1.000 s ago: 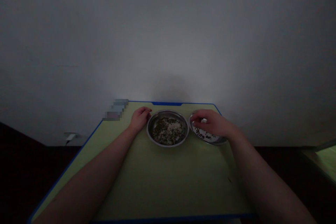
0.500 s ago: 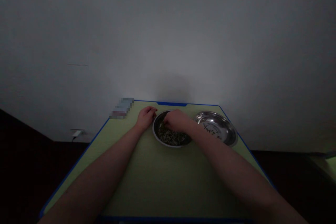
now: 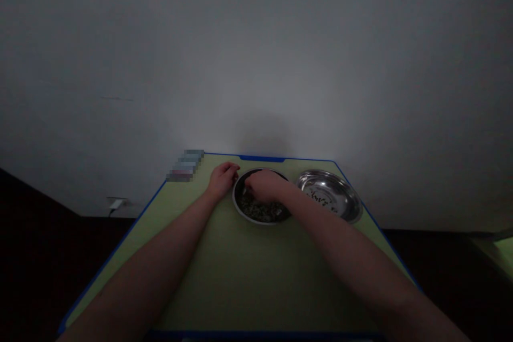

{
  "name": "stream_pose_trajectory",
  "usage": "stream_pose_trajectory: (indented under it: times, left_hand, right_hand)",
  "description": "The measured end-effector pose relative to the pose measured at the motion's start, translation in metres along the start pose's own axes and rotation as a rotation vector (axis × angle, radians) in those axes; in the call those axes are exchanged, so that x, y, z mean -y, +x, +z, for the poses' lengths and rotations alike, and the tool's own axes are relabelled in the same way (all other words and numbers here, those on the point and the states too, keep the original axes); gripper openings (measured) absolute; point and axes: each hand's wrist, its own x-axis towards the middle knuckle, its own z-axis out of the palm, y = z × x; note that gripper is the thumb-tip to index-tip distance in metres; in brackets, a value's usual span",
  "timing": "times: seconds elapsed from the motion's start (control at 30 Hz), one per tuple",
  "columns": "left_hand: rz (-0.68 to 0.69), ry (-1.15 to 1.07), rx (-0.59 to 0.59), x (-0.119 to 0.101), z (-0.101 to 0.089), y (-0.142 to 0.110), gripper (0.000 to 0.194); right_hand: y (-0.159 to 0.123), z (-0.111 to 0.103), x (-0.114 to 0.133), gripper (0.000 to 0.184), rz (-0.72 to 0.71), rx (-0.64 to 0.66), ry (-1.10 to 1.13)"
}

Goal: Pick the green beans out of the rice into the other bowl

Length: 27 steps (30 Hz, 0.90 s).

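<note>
A round metal bowl (image 3: 260, 222) stands near the far side of the table, holding a dark and pale mix of small bits (image 3: 256, 210). At its left rim is my left hand (image 3: 223, 179), its fingers curled against the bowl's edge. My right hand (image 3: 265, 186) reaches over the right rim into the bowl. Its fingers point down, bent together among the bits; their tips are hidden, so what they hold cannot be made out. Under and beyond my right forearm sits a second, shiny metal bowl (image 3: 348, 200) with several small dark pieces (image 3: 319, 199) on its bottom.
The table (image 3: 248, 278) has a pale green top and a blue edge. A blurred-out flat item (image 3: 186, 165) lies at its far left corner. Behind the table rises a grey wall (image 3: 256, 64), with a white plug (image 3: 116, 204) in a socket low on the left.
Inside the bowl my right hand has shifted slightly to the left, its fingers lower over the bits. My left hand stays at the rim.
</note>
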Motion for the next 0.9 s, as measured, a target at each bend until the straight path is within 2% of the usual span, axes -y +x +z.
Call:
stream_pose_trajectory:
  times: [0.27, 0.37, 0.57, 0.77, 0.9]
  left_hand:
    - [0.005, 0.006, 0.028, -0.003, -0.001, -0.002, 0.025]
    - [-0.013, 0.001, 0.034, -0.001, -0.001, 0.0, 0.027]
    - [-0.009, 0.011, 0.026, -0.001, -0.001, -0.001, 0.027]
    - [-0.045, -0.023, 0.028, -0.007, -0.001, -0.004, 0.026]
    - [-0.066, -0.031, 0.009, -0.01, -0.002, -0.006, 0.027]
  right_hand:
    - [-0.043, -0.007, -0.023, 0.023, 0.076, -0.231, 0.229]
    - [-0.06, -0.003, -0.03, 0.019, 0.124, -0.295, 0.33]
    - [-0.109, 0.009, -0.045, 0.014, 0.316, -0.393, 0.599]
    - [-0.144, 0.025, -0.061, 0.017, 0.336, -0.552, 0.889]
    - [-0.154, 0.033, -0.074, 0.016, 0.362, -0.525, 0.844]
